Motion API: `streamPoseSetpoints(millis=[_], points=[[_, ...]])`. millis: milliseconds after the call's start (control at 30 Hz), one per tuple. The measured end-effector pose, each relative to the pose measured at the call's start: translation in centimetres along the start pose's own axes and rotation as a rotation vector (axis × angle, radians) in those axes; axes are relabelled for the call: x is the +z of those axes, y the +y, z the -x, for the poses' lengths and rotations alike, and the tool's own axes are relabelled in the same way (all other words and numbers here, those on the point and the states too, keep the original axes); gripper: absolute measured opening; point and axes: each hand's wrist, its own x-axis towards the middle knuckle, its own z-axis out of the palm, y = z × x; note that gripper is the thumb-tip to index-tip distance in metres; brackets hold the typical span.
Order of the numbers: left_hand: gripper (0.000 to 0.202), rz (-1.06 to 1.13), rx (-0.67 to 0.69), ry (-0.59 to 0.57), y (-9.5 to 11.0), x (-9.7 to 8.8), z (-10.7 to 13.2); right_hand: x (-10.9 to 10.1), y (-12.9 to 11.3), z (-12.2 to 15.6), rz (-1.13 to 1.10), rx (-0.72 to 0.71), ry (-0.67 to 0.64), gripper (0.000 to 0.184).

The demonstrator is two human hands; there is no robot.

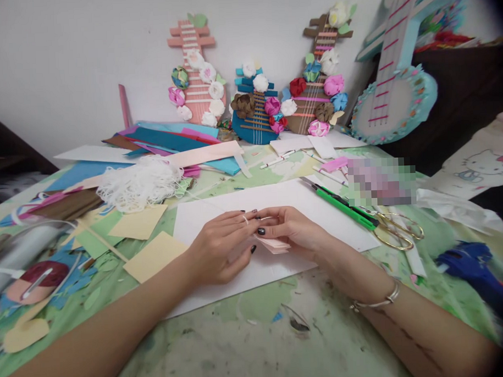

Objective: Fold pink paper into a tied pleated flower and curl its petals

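Folded pale pink paper (274, 244), in several layers, is pinched between the thumb and fingers of my right hand (292, 228). My left hand (222, 244) meets it from the left, its fingers and thumb around the paper's other end; its grip is partly hidden. A thin white band circles one left finger; I cannot tell whether it is a ring or string. White string runs from a tangled heap of string (138, 184) toward my left hand. Both hands are above a white sheet (335, 218) on the table.
A green utility knife (345, 205) and gold-handled scissors (395, 230) lie at right, near a blue glue gun (471, 263). Yellow paper pieces (155, 258) and coloured paper strips (171, 142) lie left and behind. Decorated paper instruments (255, 119) stand along the wall.
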Motion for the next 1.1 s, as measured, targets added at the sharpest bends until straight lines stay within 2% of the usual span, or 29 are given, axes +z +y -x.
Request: streamPoseSetpoints(millis=[100,333,533,800,933,1100], points=[[0.04,0.013,-0.037,-0.023,0.1,-0.1,-0.4,-0.3,0.0,-0.2,0.149,-0.045,0.05,0.032],[0.023,-0.013,-0.146,0.052,-0.1,0.3,-0.7,-0.4,0.6,-0.5,0.454,-0.161,0.092,0.025],[0.017,-0.01,-0.288,0.089,0.3,-0.1,-0.7,-0.1,0.7,-0.3,0.502,-0.192,0.074,0.03],[0.019,-0.055,-0.263,0.018,0.1,0.0,-0.5,0.2,1.1,-0.2,0.713,-0.256,0.054,0.03],[0.019,-0.025,-0.288,-0.039,0.1,0.5,-0.3,-0.1,1.3,-0.2,0.721,-0.223,0.036,0.025],[0.018,-0.042,-0.278,-0.114,0.4,0.7,-0.3,-0.2,1.5,-0.3,0.749,-0.241,0.0,0.032]])
